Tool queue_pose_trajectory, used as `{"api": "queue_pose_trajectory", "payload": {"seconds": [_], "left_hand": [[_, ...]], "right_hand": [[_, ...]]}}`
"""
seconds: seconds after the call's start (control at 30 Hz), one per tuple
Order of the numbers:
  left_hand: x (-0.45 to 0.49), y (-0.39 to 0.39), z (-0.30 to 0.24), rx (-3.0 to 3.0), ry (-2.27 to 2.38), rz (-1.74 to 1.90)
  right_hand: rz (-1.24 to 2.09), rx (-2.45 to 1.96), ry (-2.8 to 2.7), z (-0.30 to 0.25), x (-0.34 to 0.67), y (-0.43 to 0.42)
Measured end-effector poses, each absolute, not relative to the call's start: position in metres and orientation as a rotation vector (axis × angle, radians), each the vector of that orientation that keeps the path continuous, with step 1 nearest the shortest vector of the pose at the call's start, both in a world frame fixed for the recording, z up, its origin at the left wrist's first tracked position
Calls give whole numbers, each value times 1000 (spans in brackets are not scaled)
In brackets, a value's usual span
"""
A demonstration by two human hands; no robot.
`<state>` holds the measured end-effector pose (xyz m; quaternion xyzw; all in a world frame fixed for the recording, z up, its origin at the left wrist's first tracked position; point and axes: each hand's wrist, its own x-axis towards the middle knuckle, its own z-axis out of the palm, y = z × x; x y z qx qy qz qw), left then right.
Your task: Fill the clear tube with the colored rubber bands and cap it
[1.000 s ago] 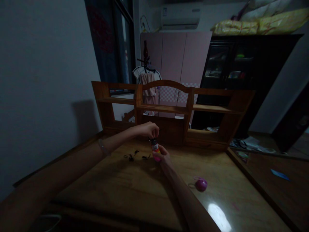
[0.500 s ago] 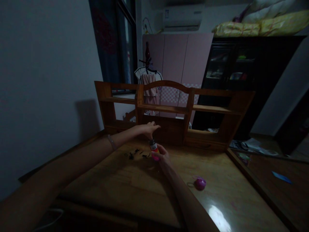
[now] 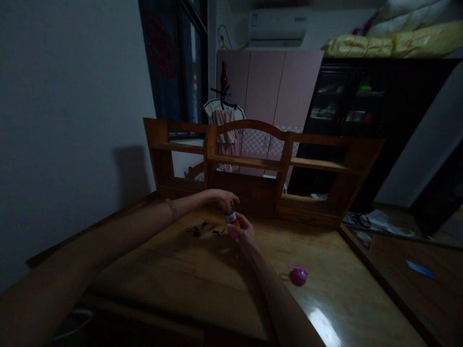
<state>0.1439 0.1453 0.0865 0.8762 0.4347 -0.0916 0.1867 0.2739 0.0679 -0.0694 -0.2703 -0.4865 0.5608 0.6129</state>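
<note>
Through the head camera I have the small bottle (image 3: 232, 218) near the middle of the wooden desk (image 3: 195, 282), roughly upright with a slight tilt; whether its base touches the wood I cannot tell. My right hand (image 3: 247, 233) has its fingers wrapped around the lower, pinkish part, thumb on the near side. My left hand (image 3: 224, 198) sits right over the dark top, fingers bent down; I cannot tell whether they pinch anything or merely touch the rim. I judge the bottle light and fairly stiff, probably smooth plastic that could slip or twist, so I favour a firm wrap low on the body, leaving the top clear, without squeezing hard. The small black pieces (image 3: 196, 232) lying to the left look light and fiddly, better taken by fingertips at an edge. A round purple item (image 3: 298, 275) rests nearer me, right of the right forearm.
</note>
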Motion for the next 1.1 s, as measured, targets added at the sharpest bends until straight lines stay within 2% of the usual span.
{"api": "queue_pose_trajectory", "payload": {"seconds": [0.4,0.83,1.1], "left_hand": [[131,158,129,2219,1155,-215],[129,158,124,2227,1092,-28],[143,149,122,2323,1175,-78]], "right_hand": [[1296,-633,-1097,-74,280,75],[1289,-645,-1085,-75,282,79],[1273,-674,-1077,-75,283,79]]}}
